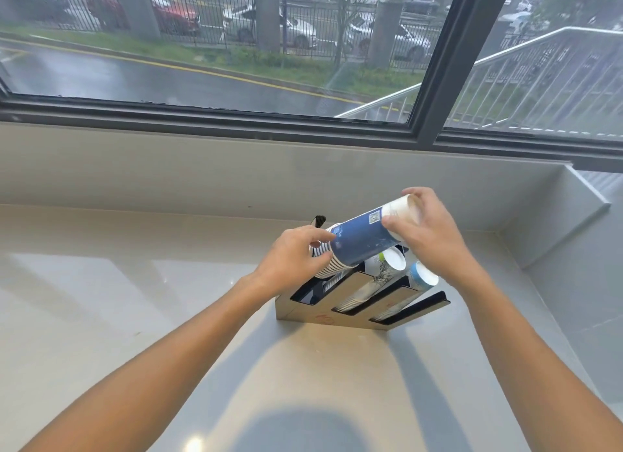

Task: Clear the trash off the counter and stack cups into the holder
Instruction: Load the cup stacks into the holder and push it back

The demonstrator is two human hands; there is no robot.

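**Cup stack held over holder; both hands engaged**

The holder (303,311) stands on the pale surface (118,300) well clear of the near edge, with open room to its left and in front; the upstand below the window (236,64) lies behind it, and a raised ledge (573,195) closes the right side.

The right hand (428,236) grips the white rim end of a blue cup stack (360,236), fingers curled over the mouth; the left hand (293,259) pinches the stack's lower end with thumb and fingertips; the stack lies tilted, its base meeting the striped cups (325,266) that sit in the holder's left slot. The middle slot carries a white patterned stack (377,276); the right slot carries a stack with a blue band (418,278); both lean up to the right.

The surface is glossy and shows window glare and a round shadow near the bottom edge; wet road, railings and parked cars show outside.

A small dark object (318,220) behind the stack is partly hidden and cannot be identified; red marks on the holder's front are illegible; both forearms are cut off at the frame.
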